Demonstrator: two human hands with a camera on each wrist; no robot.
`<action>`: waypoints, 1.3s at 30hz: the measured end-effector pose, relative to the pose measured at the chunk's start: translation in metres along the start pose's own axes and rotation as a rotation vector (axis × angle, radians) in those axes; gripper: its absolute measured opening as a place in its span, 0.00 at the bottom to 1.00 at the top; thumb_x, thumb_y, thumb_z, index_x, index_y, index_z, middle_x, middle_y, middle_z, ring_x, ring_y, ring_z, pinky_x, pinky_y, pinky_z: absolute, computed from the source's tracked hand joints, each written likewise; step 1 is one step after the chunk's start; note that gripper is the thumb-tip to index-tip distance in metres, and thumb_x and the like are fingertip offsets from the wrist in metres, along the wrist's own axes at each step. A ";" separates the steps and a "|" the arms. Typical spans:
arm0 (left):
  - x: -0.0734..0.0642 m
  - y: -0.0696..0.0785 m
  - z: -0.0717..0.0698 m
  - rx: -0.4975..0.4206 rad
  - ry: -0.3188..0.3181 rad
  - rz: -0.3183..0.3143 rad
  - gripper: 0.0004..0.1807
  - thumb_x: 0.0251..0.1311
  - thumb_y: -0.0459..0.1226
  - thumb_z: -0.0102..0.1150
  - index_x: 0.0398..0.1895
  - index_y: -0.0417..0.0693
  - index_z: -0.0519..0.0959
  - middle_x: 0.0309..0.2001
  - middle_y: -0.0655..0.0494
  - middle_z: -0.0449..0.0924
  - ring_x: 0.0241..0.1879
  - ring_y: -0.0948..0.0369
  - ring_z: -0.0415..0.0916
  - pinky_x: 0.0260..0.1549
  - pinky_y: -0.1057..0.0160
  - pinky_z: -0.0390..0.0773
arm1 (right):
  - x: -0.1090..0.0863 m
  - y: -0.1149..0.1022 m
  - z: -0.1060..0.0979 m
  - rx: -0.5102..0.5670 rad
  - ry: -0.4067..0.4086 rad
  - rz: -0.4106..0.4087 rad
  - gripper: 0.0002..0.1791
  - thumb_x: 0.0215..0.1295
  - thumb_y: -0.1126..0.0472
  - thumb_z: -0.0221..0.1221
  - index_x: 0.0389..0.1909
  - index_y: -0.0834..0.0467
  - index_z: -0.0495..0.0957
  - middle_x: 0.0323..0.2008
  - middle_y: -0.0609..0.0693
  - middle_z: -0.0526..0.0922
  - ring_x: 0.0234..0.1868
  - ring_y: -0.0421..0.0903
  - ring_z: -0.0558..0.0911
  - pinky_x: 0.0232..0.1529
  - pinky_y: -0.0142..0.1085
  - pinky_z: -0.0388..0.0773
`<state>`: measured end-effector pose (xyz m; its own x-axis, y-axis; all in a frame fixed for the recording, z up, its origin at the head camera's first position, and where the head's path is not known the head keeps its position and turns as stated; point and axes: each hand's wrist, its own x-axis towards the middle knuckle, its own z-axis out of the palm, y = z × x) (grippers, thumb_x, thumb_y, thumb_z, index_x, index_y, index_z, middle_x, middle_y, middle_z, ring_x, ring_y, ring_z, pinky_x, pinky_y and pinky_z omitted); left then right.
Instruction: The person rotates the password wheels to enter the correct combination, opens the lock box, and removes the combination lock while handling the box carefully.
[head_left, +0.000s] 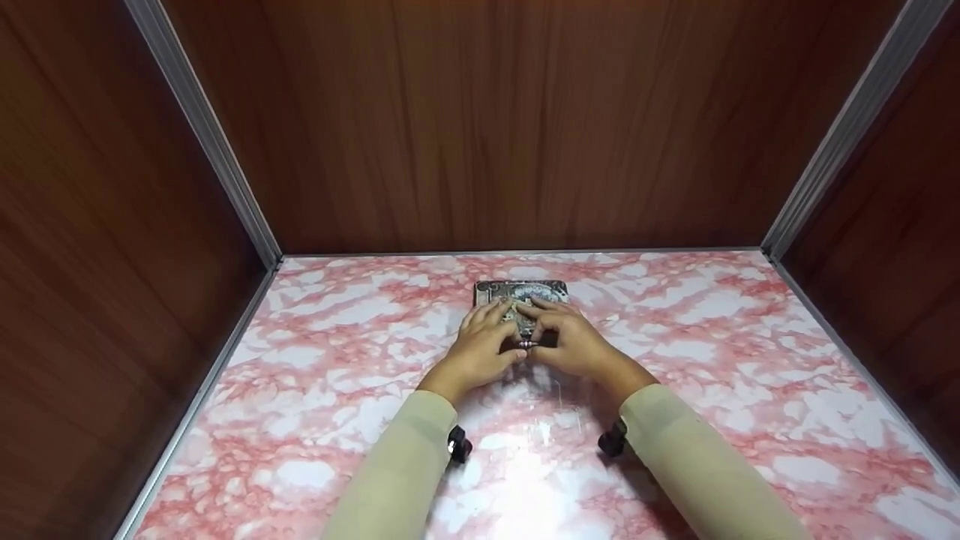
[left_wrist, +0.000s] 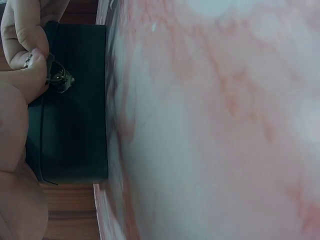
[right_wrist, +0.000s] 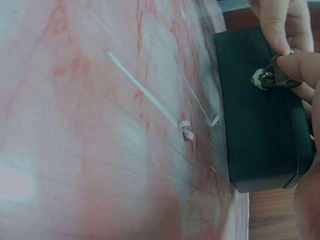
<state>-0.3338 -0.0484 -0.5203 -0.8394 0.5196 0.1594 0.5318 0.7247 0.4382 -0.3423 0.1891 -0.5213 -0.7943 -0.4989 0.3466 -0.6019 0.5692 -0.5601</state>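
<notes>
A small dark green box [left_wrist: 75, 135] with a patterned lid [head_left: 540, 290] rests on the marbled tabletop. On its front is a metal clasp [right_wrist: 267, 78] with a hinged hasp. The left hand [head_left: 480, 351] and the right hand [head_left: 574, 343] meet at that front, fingertips almost touching. Each pinches at the clasp's hasp with thumb and index finger, while the other fingers lie over the lid. Between the thumbs and index fingers a small beaded or chain-like bit [head_left: 527, 344] shows. The fingers partly hide the hasp and the lid.
Wood-grain panels [head_left: 480, 127] with metal edge strips enclose the red and white tabletop [head_left: 337, 420] at the back and both sides. Before the box, a thin white strip [right_wrist: 142, 90] and a small curled white scrap [right_wrist: 187, 132] lie on the surface.
</notes>
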 end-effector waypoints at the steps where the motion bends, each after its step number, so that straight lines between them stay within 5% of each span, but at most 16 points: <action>1: 0.001 0.000 0.000 0.000 -0.003 -0.002 0.12 0.81 0.53 0.63 0.50 0.57 0.83 0.94 0.50 0.52 0.95 0.44 0.44 0.94 0.40 0.37 | 0.000 0.000 0.000 -0.002 0.002 -0.001 0.11 0.66 0.59 0.79 0.31 0.50 0.84 0.82 0.50 0.78 0.89 0.64 0.67 0.90 0.71 0.54; 13: 0.000 0.001 0.000 -0.001 -0.009 -0.023 0.13 0.82 0.54 0.61 0.49 0.57 0.83 0.95 0.51 0.51 0.95 0.45 0.42 0.94 0.40 0.36 | 0.000 -0.002 0.000 -0.003 -0.003 0.002 0.13 0.67 0.56 0.79 0.31 0.50 0.83 0.82 0.49 0.77 0.89 0.64 0.67 0.90 0.73 0.49; 23: 0.000 0.000 0.001 -0.019 0.000 -0.005 0.13 0.83 0.53 0.60 0.49 0.56 0.83 0.94 0.51 0.52 0.94 0.44 0.44 0.94 0.40 0.37 | -0.001 -0.005 -0.002 -0.008 -0.016 0.038 0.15 0.68 0.54 0.79 0.32 0.52 0.82 0.82 0.49 0.77 0.90 0.65 0.66 0.89 0.71 0.57; 39: 0.001 -0.001 0.002 -0.004 -0.002 -0.005 0.12 0.81 0.54 0.62 0.50 0.58 0.83 0.94 0.52 0.52 0.95 0.45 0.43 0.94 0.41 0.35 | -0.001 -0.002 0.000 0.010 0.008 0.027 0.15 0.67 0.54 0.80 0.31 0.52 0.82 0.82 0.49 0.78 0.89 0.64 0.66 0.89 0.70 0.57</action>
<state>-0.3349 -0.0479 -0.5219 -0.8419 0.5166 0.1557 0.5271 0.7258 0.4421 -0.3398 0.1887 -0.5204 -0.8108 -0.4783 0.3373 -0.5796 0.5754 -0.5771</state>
